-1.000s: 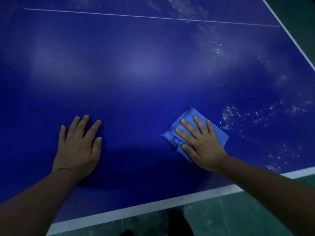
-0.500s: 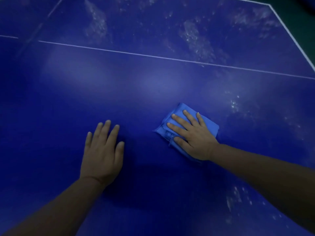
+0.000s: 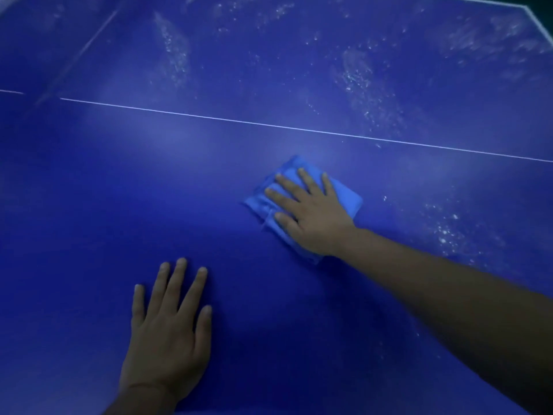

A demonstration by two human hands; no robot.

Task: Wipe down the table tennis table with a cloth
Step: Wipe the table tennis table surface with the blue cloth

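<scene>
My right hand point(image 3: 311, 217) lies flat on the cloth point(image 3: 344, 199), fingers straight and slightly spread, palm pressing down, nothing curled round it. Cloth is light blue, folded into a rough pad, sitting under my palm and fingers; its edges stick out beyond my fingertips on the left and past the hand on the right. It rests directly on the worktop point(image 3: 89, 205), in the middle-right of the view, on the near side of the thin white line point(image 3: 269, 123) that runs across the surface, close to it but not touching. My right forearm stretches in from the lower right corner.

My left hand point(image 3: 167, 339) is flat on the bare worktop too, fingers straight and a bit apart, holding nothing, well apart from the cloth, nearer to me and to the left. Its wrist comes up from the bottom edge.

Worktop is deep blue. Around both hands the surface looks smooth with soft glare patches. White speckled smears point(image 3: 365, 94) show beyond the white line, and more specks point(image 3: 446, 229) just right of the cloth past my right forearm. A white border line point(image 3: 535, 19) marks the far right corner of the worktop.
</scene>
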